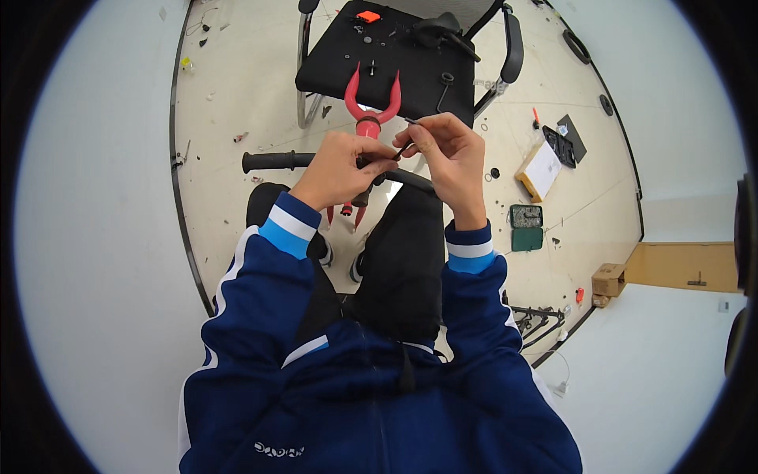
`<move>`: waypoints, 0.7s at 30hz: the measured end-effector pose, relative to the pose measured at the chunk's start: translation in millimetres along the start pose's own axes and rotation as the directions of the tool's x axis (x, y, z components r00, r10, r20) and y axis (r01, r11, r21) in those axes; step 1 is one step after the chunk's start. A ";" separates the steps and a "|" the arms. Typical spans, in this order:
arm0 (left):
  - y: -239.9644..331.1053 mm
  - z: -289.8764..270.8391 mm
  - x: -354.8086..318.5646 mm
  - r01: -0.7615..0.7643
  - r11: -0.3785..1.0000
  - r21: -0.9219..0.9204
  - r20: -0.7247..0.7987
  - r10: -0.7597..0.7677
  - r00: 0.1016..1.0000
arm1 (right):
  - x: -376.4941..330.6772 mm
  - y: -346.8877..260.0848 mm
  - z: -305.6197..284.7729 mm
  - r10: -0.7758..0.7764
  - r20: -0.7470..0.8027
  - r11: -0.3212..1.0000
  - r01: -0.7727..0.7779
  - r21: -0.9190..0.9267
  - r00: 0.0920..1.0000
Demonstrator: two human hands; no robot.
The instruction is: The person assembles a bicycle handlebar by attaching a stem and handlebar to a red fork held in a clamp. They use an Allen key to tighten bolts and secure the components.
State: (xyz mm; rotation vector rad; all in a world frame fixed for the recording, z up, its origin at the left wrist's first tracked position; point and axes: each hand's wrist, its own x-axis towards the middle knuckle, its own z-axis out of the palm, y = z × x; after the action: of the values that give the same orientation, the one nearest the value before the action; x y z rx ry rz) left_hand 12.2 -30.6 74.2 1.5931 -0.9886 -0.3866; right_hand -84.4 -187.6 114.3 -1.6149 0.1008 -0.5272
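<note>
A red bicycle fork (368, 126) lies in front of me, its upper prongs by the black chair's seat. Black handlebars with grips (276, 161) cross it between my knees. My left hand (341, 162) is closed over the middle of the handlebars, fingertips pinched together; what they hold is hidden. My right hand (450, 154) pinches a thin dark rod, probably a hex key (404, 148), whose lower end meets the left fingertips. The clamp area beneath is largely covered by my hands.
On the black chair (335, 59) lie a black saddle (438, 30), an orange piece (368, 16), a bent rod with a round end (444, 91) and small parts. To the right are a cardboard-edged box (539, 171), a black tool case (560, 148) and a green parts case (527, 239).
</note>
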 end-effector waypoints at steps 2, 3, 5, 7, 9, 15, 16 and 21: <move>1.4 0.1 -1.1 0.021 0.999 0.028 0.003 -0.021 1.000 | -2.5 2.5 -0.4 -0.007 0.018 1.000 0.006 0.018 1.000; 1.8 0.2 -1.5 0.031 0.999 0.041 0.005 -0.031 0.999 | -2.7 3.7 0.0 -0.010 0.031 1.000 0.009 0.020 0.999; -0.9 0.7 -3.1 0.003 0.998 0.055 -0.002 -0.003 1.000 | -3.2 3.9 0.7 -0.016 0.039 1.000 0.015 0.017 0.999; -0.1 0.7 -1.6 -0.008 0.998 0.058 -0.008 0.009 1.000 | -3.3 0.7 1.5 -0.022 0.029 1.000 0.022 0.009 0.999; 4.3 0.6 -2.7 0.009 0.999 0.047 -0.012 -0.009 1.000 | -3.6 -0.6 0.8 -0.021 0.024 1.000 0.021 0.006 1.000; 2.3 0.3 -5.5 -0.014 0.996 0.091 -0.003 0.014 1.000 | -6.5 1.9 2.8 -0.010 0.022 1.000 0.010 0.001 1.000; 2.7 0.5 -5.6 -0.025 0.995 0.100 -0.007 0.026 1.000 | -6.6 2.0 2.7 -0.003 0.018 1.000 0.004 -0.011 1.000; 6.6 4.9 -9.6 -0.073 0.995 0.070 -0.089 0.079 0.993 | -12.4 -9.1 3.0 -0.031 0.028 0.983 0.036 -0.182 0.999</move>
State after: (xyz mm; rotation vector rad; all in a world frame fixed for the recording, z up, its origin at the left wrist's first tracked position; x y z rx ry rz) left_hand 0.5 -26.2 76.4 1.6137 -0.9974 -0.2286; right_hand -96.5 -179.1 119.6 -1.8044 0.1057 -0.5357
